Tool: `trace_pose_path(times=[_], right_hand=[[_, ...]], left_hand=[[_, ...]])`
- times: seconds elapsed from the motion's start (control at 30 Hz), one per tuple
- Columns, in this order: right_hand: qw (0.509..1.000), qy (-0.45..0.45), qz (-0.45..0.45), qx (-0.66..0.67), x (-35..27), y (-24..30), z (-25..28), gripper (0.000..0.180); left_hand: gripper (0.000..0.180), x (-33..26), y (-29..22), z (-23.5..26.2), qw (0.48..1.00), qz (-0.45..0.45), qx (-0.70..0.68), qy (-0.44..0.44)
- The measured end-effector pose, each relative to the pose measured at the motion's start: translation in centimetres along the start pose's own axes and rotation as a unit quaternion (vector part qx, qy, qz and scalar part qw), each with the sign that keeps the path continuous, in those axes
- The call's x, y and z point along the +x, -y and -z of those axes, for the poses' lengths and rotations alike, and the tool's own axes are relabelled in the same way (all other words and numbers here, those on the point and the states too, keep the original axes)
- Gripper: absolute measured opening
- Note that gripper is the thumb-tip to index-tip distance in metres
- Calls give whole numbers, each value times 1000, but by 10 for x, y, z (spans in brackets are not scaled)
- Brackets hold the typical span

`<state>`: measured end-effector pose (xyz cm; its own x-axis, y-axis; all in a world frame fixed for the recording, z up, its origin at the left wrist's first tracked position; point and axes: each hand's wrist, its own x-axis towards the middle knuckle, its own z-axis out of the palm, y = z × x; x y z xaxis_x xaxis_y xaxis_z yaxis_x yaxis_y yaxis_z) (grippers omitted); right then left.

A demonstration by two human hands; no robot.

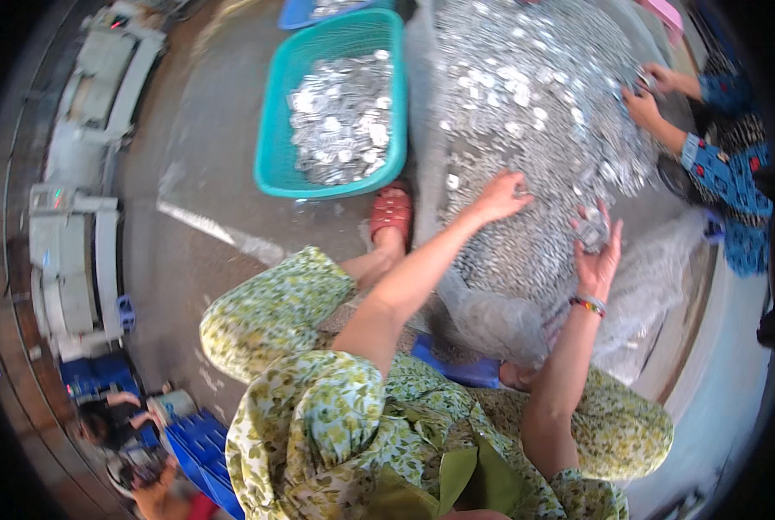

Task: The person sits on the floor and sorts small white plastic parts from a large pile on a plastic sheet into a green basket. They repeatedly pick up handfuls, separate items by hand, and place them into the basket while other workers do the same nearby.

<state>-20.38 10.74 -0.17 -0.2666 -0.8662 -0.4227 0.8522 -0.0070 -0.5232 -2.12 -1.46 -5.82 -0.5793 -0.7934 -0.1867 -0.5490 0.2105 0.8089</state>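
Observation:
Before me a broad heap of small silver metal pieces [491, 247] lies spread on a translucent plastic sheet [426, 104]. My left hand [502, 198] reaches over the heap with its fingers curled together; whatever is between the fingertips is too small to make out. Palm up and cupped, my right hand [599, 260] holds several flat silver metal pieces [592, 229] above the right side of the heap. Larger, shiny flat pieces [513, 87] are scattered over the heap's far part.
A teal plastic basket [266, 143] partly filled with flat silver pieces stands left of the heap, with a blue container [296, 13] behind it. Across on the right, another person's hands [652, 100] work at the heap. Grey machines [80, 165] line the far left; blue crates [201, 459] stand lower left.

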Motion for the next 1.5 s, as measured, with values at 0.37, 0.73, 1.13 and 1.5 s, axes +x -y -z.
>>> trace_pose_path(times=[0.37,0.73,1.13,1.5], right_hand=[[696,209,161,-668,-26,-27,-93,28],[892,2,268,-363,-20,38,-67,30],[648,-22,174,-741,11,3,-31,39],[567,25,176,-804,78,-51,56,30]], left_hand=[[51,-72,-58,-22,476,223,-850,-19],[45,-39,-19,223,332,-74,-921,-188],[27,-28,13,89,897,47,-439,-2],[30,-42,102,30,971,94,192,-110]])
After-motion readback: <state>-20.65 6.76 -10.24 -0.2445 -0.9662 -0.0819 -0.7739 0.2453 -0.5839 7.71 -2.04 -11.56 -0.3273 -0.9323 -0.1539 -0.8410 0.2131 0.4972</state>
